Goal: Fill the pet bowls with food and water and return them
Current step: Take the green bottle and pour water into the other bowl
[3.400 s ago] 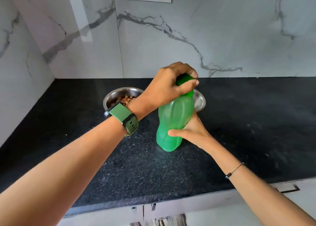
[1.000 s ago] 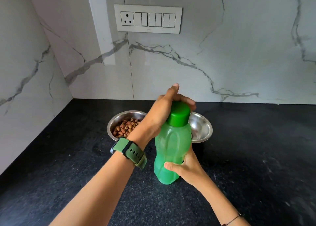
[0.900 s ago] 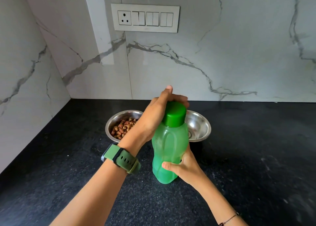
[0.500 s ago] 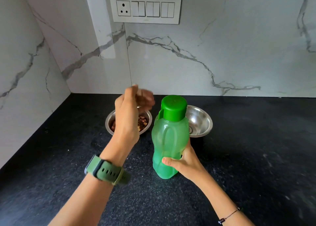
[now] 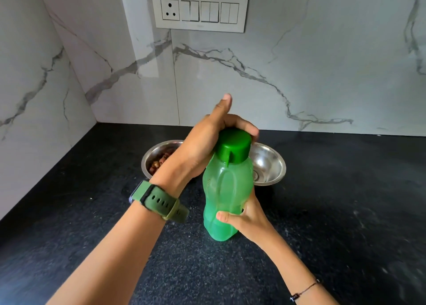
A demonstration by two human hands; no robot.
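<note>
The left hand (image 5: 202,141) covers the far side of the green cap (image 5: 234,146) and much of the food bowl (image 5: 159,157), so only a few brown bits show. The bottle (image 5: 227,196) hides the left part of the shiny bowl (image 5: 268,166). Most fingers of the right hand (image 5: 247,217) are behind the bottle.

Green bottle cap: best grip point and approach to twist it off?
Grip the cap's round side wall from above, fingers wrapped around it, as the left hand does. The bottle stands upright on the counter, so the top is free. The right hand holds the narrowed lower body to resist the twist.
</note>
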